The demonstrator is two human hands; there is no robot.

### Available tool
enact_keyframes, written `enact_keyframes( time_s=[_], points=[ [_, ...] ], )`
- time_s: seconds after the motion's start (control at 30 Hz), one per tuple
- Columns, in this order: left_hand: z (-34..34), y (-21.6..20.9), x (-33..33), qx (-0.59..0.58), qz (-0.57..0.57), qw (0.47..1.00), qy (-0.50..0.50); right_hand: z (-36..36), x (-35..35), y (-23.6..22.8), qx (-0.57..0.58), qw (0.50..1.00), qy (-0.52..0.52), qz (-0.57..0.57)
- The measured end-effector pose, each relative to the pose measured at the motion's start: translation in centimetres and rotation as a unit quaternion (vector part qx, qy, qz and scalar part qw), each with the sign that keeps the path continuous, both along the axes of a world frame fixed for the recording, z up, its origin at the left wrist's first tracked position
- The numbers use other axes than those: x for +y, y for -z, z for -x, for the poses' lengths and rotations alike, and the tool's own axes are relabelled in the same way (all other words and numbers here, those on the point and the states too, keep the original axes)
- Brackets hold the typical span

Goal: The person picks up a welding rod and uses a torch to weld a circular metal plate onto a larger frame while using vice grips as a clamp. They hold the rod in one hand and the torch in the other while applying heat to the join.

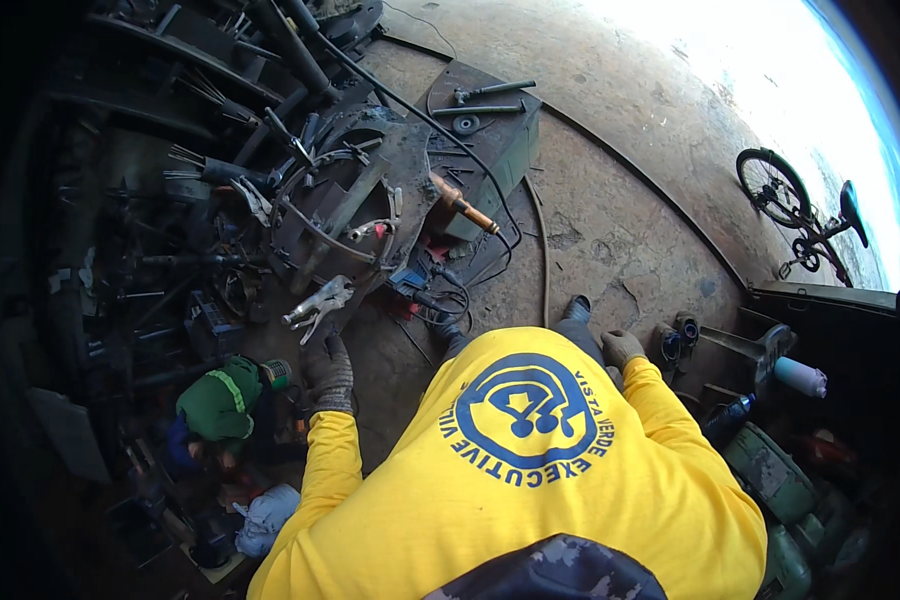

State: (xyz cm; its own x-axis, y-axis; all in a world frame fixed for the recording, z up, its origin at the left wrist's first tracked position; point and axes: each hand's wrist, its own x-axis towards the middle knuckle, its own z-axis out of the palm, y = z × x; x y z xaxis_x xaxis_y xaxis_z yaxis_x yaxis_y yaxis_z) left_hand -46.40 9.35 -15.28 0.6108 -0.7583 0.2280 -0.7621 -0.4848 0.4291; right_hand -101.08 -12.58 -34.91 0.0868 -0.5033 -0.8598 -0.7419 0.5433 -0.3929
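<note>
My left hand [328,372], in a grey knit glove, reaches toward the near edge of a dark metal worktable [315,255]. Its fingers stretch forward, apart, just below the handles of silver locking pliers [320,303]; I cannot tell whether they touch. My right hand [623,348], also gloved, hangs closed beside my right leg, and whatever its fingers might hold is hidden. Curved metal rods [325,232] lie on the worktable, with another pair of locking pliers [253,200] at its left. A torch with an orange-brown handle [467,207] rests at the table's right edge, its black cable looping behind.
Hammers [490,100] lie on a greenish metal box [510,140] beyond the table. At lower left, a person in green [215,405] crouches. A bicycle [800,215] stands far right. Shoes [677,342] and a green machine [770,470] are at right. A hose [542,250] crosses the floor.
</note>
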Motion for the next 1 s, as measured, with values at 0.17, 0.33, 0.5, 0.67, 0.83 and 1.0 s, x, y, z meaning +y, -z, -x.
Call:
enact_keyframes(
  time_s=[0.17, 0.33, 0.5, 0.67, 0.83, 1.0],
  points=[
    [5.4, 2.0, -2.6, -0.014, -0.103, 0.986, -0.130, 16.1, -3.0, 8.5, -0.102, 0.988, 0.110, 0.035],
    [11.3, 1.1, -1.2, 0.114, -0.386, 0.907, -0.124, 20.0, -8.0, 3.6, 0.015, 0.990, 0.104, 0.091],
    [16.1, 6.5, -13.9, 0.247, -0.424, 0.859, 0.148, 30.2, -5.3, 14.6, -0.130, 0.936, 0.321, 0.066],
    [18.6, 0.9, -25.9, 0.409, -0.099, 0.905, 0.067, 19.4, -5.1, 5.0, -0.085, 0.996, -0.022, 0.007],
    [9.3, -3.8, -42.0, 0.520, 0.355, 0.773, -0.078, 23.8, -7.0, 11.6, -0.039, 0.999, -0.009, 0.032],
    [-1.4, -6.8, -48.6, 0.549, 0.544, 0.584, -0.247, 23.7, -17.0, 6.3, 0.070, 0.996, 0.021, 0.041]
  ],
)
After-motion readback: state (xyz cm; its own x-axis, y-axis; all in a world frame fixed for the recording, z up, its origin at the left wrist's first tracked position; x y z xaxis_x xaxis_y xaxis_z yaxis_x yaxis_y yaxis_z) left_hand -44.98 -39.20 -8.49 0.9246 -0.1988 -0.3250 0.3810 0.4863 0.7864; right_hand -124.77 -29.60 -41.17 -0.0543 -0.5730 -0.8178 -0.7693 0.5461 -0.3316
